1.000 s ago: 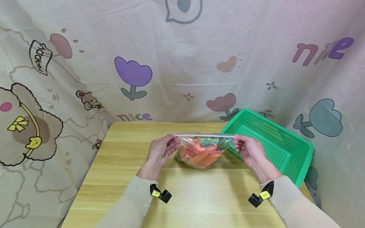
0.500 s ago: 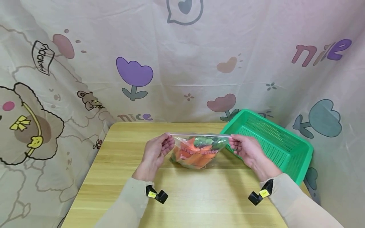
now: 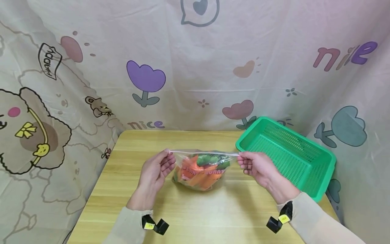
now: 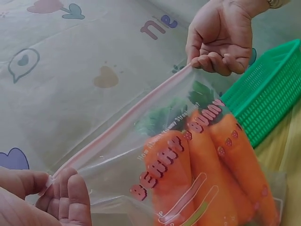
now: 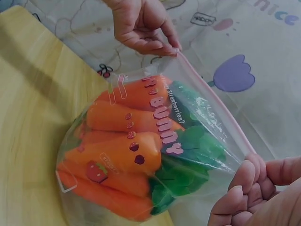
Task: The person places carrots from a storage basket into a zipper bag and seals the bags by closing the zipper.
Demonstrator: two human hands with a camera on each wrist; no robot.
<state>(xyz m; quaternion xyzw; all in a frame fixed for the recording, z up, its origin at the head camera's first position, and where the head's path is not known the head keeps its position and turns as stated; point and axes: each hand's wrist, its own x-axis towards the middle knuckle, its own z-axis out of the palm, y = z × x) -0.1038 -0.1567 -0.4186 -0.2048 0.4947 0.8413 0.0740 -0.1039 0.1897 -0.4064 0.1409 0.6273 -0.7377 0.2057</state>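
A clear zip bag [image 3: 182,159] with pink printed letters hangs in front of me, its pink zip edge [image 4: 122,120] stretched straight. Inside are several orange carrots [image 5: 124,146] with green leafy tops [image 5: 200,141]. My left hand [image 3: 154,171] pinches the left end of the zip edge between thumb and fingers. At the opposite end, my right hand [image 3: 259,166] pinches the other top corner. The zip edge looks closed along its length. Whether the bag's bottom touches the table cannot be told.
A green perforated plastic basket [image 3: 326,169] stands at the right, angled on the light wood table [image 3: 128,145]. Behind the table hangs a printed cloth [image 3: 195,67], which also covers both sides.
Both hands have moved the bag left and somewhat closer to me, away from the basket. Their pinch on the two corners stays the same.
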